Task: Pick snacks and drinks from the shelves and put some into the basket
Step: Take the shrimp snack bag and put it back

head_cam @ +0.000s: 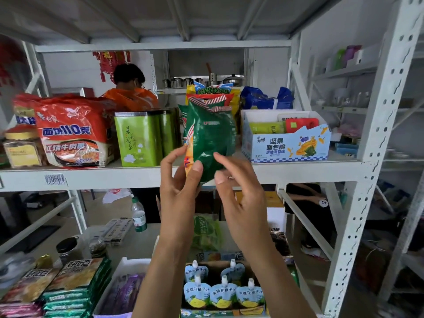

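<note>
White metal shelf [146,174] up front; left hand [181,189] pinches the green snack bag's [210,138] bottom edge, right hand [238,191] just beside it, fingers loose.

Upper white metal shelf [160,173], left to right: clear plastic jar [21,149], red instant-noodle multipack [73,131], green square tea tins [140,138], green crinkly snack bag [210,136] at the front edge, blue-white cardboard display box [286,143]. Left hand [177,180] and right hand [238,187] sit at the bag's lower end. Lower shelf below: blue spouted juice pouches [221,292] in a tray, flat green snack packs [75,288] stacked to their left.
</note>
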